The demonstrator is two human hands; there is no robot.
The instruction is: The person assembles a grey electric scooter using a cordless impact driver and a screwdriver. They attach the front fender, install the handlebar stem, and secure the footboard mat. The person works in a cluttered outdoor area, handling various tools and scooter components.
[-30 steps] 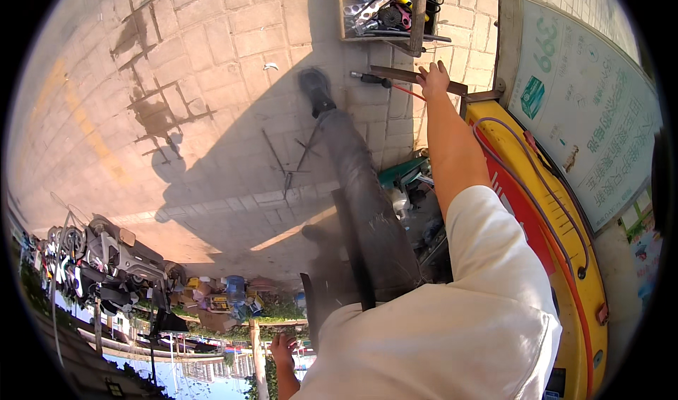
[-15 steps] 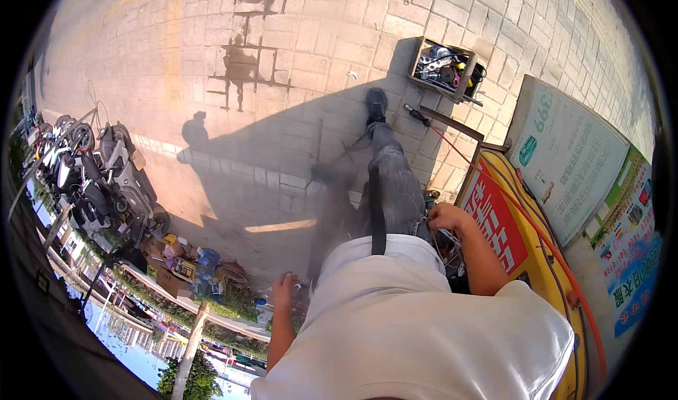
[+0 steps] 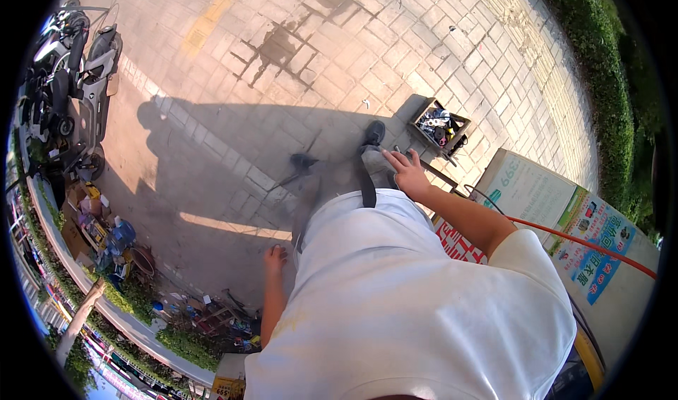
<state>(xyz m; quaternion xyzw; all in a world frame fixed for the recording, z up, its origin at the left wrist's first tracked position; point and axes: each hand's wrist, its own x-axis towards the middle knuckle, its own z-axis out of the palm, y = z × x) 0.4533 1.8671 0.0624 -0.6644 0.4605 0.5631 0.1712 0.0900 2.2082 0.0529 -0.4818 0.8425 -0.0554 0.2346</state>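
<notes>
My right hand (image 3: 411, 176) is held out in front of my right thigh, fingers stretched and apart, with nothing visible in it. Past its fingertips stands a wooden tool box (image 3: 416, 124) full of mixed tools. Close to that hand, partly hidden behind it, a dark bar runs from the box toward a pale cabinet. My left hand (image 3: 275, 257) hangs beside my left hip, its fingers loosely bent and apart, and no object shows in it.
An orange-red hose (image 3: 586, 245) stretches across the pale cabinet (image 3: 505, 181) on my right. Parked scooters (image 3: 92, 96) stand at the far left. Below them are boxes, a blue water jug (image 3: 122, 235) and mixed goods along a planter. A hedge (image 3: 600, 82) borders the paving at the right.
My right hand has moved forward from beside my hip, away from the cluttered yellow stand, and its fingers have opened. My view has turned, and the tool box appears lower.
</notes>
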